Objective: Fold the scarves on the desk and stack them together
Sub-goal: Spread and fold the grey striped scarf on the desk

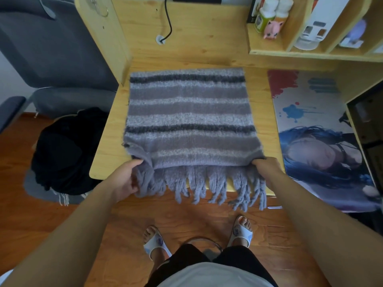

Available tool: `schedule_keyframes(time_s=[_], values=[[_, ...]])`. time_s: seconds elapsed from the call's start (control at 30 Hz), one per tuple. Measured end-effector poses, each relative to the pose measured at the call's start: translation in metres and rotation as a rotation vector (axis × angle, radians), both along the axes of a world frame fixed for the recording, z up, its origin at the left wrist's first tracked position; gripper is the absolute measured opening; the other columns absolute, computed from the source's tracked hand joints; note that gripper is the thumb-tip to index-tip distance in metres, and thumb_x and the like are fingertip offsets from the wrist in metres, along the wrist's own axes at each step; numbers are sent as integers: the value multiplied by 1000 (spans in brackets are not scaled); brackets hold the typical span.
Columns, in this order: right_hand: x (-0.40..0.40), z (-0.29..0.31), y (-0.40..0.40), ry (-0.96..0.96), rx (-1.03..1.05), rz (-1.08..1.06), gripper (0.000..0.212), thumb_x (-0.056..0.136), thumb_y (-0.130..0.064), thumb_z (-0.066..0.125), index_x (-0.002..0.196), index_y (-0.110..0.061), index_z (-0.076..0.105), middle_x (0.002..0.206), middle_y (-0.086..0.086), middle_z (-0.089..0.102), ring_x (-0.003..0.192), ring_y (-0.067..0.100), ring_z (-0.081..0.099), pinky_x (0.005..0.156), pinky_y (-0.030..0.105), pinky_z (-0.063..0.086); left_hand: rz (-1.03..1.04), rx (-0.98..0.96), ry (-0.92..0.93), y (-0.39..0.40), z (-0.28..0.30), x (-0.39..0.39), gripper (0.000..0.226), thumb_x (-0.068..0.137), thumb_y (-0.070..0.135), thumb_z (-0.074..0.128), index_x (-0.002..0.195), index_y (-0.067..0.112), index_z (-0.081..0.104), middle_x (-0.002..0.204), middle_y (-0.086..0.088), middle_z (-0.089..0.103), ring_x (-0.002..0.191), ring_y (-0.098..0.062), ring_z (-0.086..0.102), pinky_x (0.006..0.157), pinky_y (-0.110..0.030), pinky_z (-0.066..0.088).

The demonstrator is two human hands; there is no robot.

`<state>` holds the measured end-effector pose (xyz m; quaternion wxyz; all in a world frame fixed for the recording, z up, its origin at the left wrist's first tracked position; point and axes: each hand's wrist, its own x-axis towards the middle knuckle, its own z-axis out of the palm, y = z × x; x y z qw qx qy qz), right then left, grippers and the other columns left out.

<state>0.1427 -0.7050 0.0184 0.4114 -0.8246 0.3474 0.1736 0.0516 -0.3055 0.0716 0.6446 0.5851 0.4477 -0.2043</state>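
Hands left (124, 179), right (267, 170) grip striped scarf (189, 119) corners, desk (109, 150) edge.

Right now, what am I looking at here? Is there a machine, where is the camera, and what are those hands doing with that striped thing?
There is no machine: a person works with bare hands, and the one camera sits on their head, looking down. A grey striped scarf lies folded on the wooden desk, its fringe hanging over the near edge. The left hand grips the scarf's near left corner and the right hand grips the near right corner. A picture mat lies to the right.
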Motion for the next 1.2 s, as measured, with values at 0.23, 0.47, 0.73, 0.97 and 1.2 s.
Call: schedule_keyframes(time_s=[0.23, 0.47, 0.73, 0.97, 1.2], values=[[-1, -8, -19, -4, -53, -8, 15, 87, -6, 65, 74, -14, 60, 95, 24, 65, 74, 32, 57, 64, 41, 44, 22, 255, -25, 17, -8, -13, 27, 103, 25, 61, 117, 3, 69, 103, -19, 70, 87, -22, 65, 71, -33, 49], [0, -12, -25, 34, -209, 40, 21, 95, -7, 58, 111, -7, 72, 109, 24, 63, 94, 39, 59, 75, 39, 49, -25, 352, 39, 25, -17, -10, 34, 99, 31, 67, 117, 2, 71, 112, -16, 72, 93, -35, 67, 87, -48, 57], [-3, -3, -22, 73, -246, 126, 24, 93, -4, 58, 114, -11, 66, 115, 22, 62, 105, 40, 59, 81, 39, 51, -20, 397, -9, 17, -17, -14, 38, 104, 14, 57, 137, -6, 57, 137, -25, 59, 124, -43, 54, 111, -48, 42], [-5, -2, -27, 51, -260, 199, 32, 97, -2, 43, 125, -11, 56, 113, 21, 56, 109, 41, 56, 76, 39, 46, -83, 243, 124, 51, -34, -17, 42, 84, 30, 83, 115, 7, 68, 108, -16, 74, 99, -40, 69, 90, -61, 57], [-2, 4, -12, -32, -273, 181, 54, 101, -46, 47, 142, -11, 47, 136, 19, 51, 121, 41, 52, 97, 45, 43, -254, 306, 137, 29, -18, -14, 36, 92, 6, 74, 124, -4, 62, 112, -15, 64, 93, -29, 59, 84, -42, 48]])
